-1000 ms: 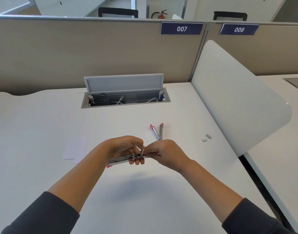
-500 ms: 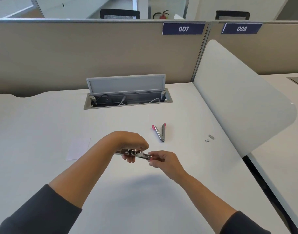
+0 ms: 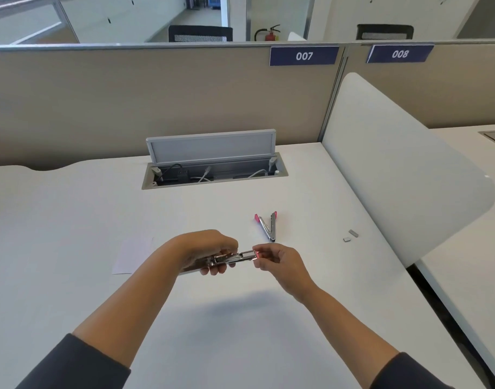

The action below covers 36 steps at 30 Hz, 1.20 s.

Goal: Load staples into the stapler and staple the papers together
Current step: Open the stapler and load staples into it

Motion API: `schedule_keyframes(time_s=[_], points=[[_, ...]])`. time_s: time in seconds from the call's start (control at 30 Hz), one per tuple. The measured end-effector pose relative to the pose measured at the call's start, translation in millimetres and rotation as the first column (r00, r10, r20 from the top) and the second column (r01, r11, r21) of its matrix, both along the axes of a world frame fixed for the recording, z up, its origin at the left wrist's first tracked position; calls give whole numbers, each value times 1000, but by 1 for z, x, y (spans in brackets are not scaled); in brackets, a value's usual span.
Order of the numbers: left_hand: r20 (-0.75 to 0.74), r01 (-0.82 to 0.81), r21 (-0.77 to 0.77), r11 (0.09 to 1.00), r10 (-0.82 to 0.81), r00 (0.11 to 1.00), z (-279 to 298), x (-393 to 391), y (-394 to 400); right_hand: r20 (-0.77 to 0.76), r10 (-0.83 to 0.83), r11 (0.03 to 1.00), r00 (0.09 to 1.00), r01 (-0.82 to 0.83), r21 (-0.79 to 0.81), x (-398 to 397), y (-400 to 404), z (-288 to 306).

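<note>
I hold a metal stapler [image 3: 235, 257] just above the white desk. My left hand [image 3: 212, 251] wraps around its body from above. The fingertips of my right hand [image 3: 274, 258] pinch the pink-tipped end of the part sticking out to the right. White papers [image 3: 134, 255] lie flat on the desk left of my left wrist. Two small staple strips [image 3: 350, 236] rest near the white divider at the right. A second pink-tipped metal tool [image 3: 267, 226], spread in a V, lies behind my right hand.
An open cable box [image 3: 212, 171] with its grey lid raised sits at the back of the desk [image 3: 72, 220]. A curved white divider [image 3: 403, 169] borders the right side. A beige partition wall closes the back.
My right hand has slid to the right, away from my left hand, and the stapler's pink-tipped part now sticks out further. The stapler turned level in my left hand.
</note>
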<state>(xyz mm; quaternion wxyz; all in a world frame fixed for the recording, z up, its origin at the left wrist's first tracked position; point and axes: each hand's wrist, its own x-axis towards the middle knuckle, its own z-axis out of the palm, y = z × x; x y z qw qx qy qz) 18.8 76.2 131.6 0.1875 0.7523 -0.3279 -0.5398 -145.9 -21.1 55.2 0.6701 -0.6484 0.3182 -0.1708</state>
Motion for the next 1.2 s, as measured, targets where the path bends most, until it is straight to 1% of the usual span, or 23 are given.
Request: schedule_keyframes(time_s=[0.13, 0.43, 0.63, 0.7, 0.73, 0.77, 0.8, 0.87, 0.93, 1.0, 1.07, 1.1, 1.13, 1.17, 1.2], points=[[48, -45, 4, 999, 44, 998, -12, -4, -2, 32, -9, 1000, 999, 10, -10, 1, -3, 4], [38, -88, 34, 996, 87, 996, -17, -7, -7, 39, -15, 1000, 999, 16, -26, 0, -5, 1], [-35, -165, 76, 983, 168, 985, -19, -9, -6, 52, -37, 999, 998, 37, 14, 2, -3, -1], [-85, -206, 89, 975, 213, 973, -22, -12, -7, 43, -55, 998, 998, 54, 20, 3, -2, -1], [-136, -237, 98, 967, 249, 959, -24, -14, -8, 41, -68, 997, 997, 67, 28, 4, -2, -2], [-214, -281, 114, 953, 300, 930, -26, -16, -8, 51, -86, 995, 995, 83, 56, 4, -1, -2], [-316, -330, 141, 933, 358, 879, -27, -19, -8, 75, -110, 989, 991, 101, 110, 6, -1, -2], [-534, -417, 203, 886, 457, 712, -31, -24, -8, 163, -172, 947, 972, 118, 299, 9, 2, 0], [-682, -489, 252, 835, 512, 522, -35, -31, -7, 237, -250, 868, 939, 109, 484, 13, 7, 4], [-753, -583, 312, 751, 569, 331, -38, -38, -8, 246, -287, 808, 926, 95, 582, 16, 10, 6], [-781, -678, 367, 637, 607, 147, -39, -43, -9, 260, -270, 789, 927, 59, 611, 18, 13, 7], [-788, -711, 391, 585, 611, 69, -39, -45, -10, 286, -257, 787, 923, 29, 616, 19, 14, 8], [-793, -732, 411, 543, 610, 7, -39, -47, -11, 314, -250, 788, 916, 4, 615, 19, 16, 8], [-792, -745, 424, 514, 609, -31, -38, -49, -12, 330, -251, 790, 910, -5, 613, 20, 18, 9], [-792, -756, 424, 500, 609, -42, -38, -51, -12, 331, -263, 791, 906, 6, 612, 20, 19, 9]])
